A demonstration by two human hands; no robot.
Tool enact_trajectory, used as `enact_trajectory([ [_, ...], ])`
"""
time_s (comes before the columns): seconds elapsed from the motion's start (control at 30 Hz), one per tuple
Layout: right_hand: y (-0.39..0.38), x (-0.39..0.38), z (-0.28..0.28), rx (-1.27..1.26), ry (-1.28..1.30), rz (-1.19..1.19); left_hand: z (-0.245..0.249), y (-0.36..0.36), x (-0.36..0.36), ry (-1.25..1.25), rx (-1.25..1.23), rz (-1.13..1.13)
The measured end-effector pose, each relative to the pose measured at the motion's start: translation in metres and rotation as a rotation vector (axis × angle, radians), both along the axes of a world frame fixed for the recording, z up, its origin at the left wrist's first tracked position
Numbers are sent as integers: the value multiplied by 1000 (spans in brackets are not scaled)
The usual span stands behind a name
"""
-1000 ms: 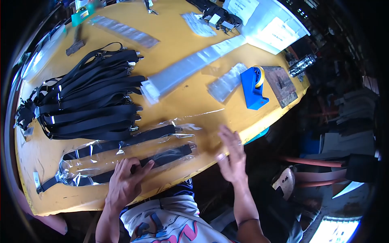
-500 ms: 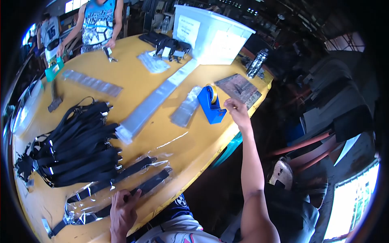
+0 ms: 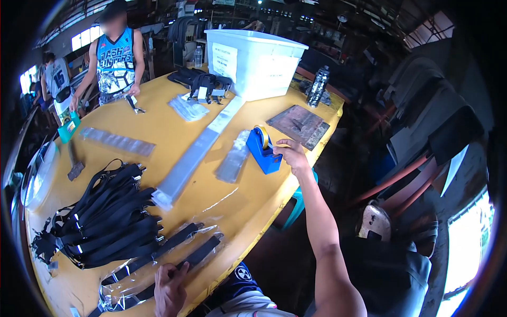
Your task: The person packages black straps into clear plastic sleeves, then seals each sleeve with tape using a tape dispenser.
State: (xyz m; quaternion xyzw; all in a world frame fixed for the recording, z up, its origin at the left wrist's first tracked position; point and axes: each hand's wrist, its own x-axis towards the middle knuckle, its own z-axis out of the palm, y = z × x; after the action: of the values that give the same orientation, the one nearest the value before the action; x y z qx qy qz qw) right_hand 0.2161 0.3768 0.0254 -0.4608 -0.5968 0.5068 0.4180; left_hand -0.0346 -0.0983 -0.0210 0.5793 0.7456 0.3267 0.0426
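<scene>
Clock: laid on the yellow table (image 3: 243,203), twelve at its far edge.
White bin (image 3: 242,71): at one o'clock, upright, with printed sheets on its walls; what it holds is hidden from this angle.
Clear sleeve (image 3: 141,280): between six and seven o'clock, near the table edge, with lengths of black strap (image 3: 203,251) lying inside it.
Blue tape dispenser (image 3: 270,165): at three o'clock, with a yellowish tape roll (image 3: 261,136) seated in it.
Patterned bottle (image 3: 318,89): at two o'clock, upright; its contents cannot be seen.
Left hand (image 3: 169,292): on the sleeve between six and seven o'clock, fingers bent and thumb forward, touching the plastic over a strap; whether it grips or only presses, I cannot tell.
Right hand (image 3: 292,156): reaching to three o'clock, thumb and forefinger close together at the dispenser's front end, the other fingers curled; whether tape is between the tips is too small to tell.
Strap pile (image 3: 108,219): a loose heap of black straps at eight o'clock, just beside the sleeve.
Flat plastic packets (image 3: 193,158): a long overlapping row from mid-table towards the bin.
Dark plate (image 3: 299,126): flat, between two and three o'clock, just beyond the dispenser.
Co-worker (image 3: 115,66): standing between ten and eleven o'clock.
</scene>
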Motion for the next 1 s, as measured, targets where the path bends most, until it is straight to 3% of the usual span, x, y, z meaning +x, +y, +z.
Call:
enact_trajectory([
  [0.17,-29,9,13,34,84,-91,3,0,3,-9,-3,0],
  [0.37,-31,21,-14,-10,78,15,2,1,2,16,14,-13],
  [0.6,-34,18,-24,-52,134,-35,5,1,3,-3,-12,1],
  [0.67,-26,20,-41,64,118,-10,5,1,4,-11,-14,9],
  [0.9,-18,17,-49,87,41,-80,6,1,1,-3,-15,-4],
  [1.0,-42,24,-56,-29,-158,-72,4,0,0,-9,-15,-4],
])
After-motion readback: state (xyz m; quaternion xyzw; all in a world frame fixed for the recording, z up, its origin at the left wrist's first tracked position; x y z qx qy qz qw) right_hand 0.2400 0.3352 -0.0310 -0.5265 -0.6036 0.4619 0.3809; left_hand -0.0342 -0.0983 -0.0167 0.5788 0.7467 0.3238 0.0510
